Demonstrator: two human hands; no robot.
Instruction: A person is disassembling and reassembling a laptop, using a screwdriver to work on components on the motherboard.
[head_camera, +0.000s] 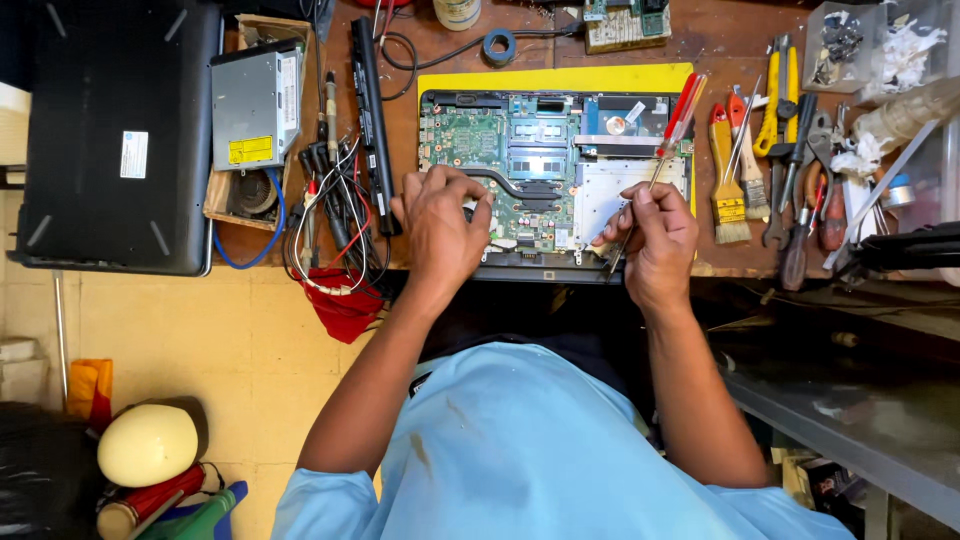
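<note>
Head view looked straight down on an opened laptop (545, 170), its bottom cover off and green circuit board bare, which I took as my landmark on the wooden workbench (740, 30). I saw the left hand (440, 225) resting on the laptop's near left corner, fingers curled down onto the board beside the dark heat pipe; whether it pinched anything I could not tell. The right hand (655, 235) sat at the laptop's near right corner, closed around a thin screwdriver (660, 160) with a red-and-clear handle (the handle slanted up and away over the silver plate, while the tip pointed down toward the front edge). A yellow mat (555, 78) showed behind the laptop's far edge. Just left of the laptop lay a long black battery bar (372, 120) and a tangle of wires and probes (335, 210), and further left a silver optical drive (255, 108) on a small wooden tray, then a closed black laptop (115, 135). Right of the opened laptop I noted a paintbrush (728, 180) with a red-and-yellow handle, then pliers and cutters (790, 150) lying side by side. Beyond the far left corner sat a blue tape roll (498, 46). Below the bench the person's light blue shirt (540, 450) filled the near view.
</note>
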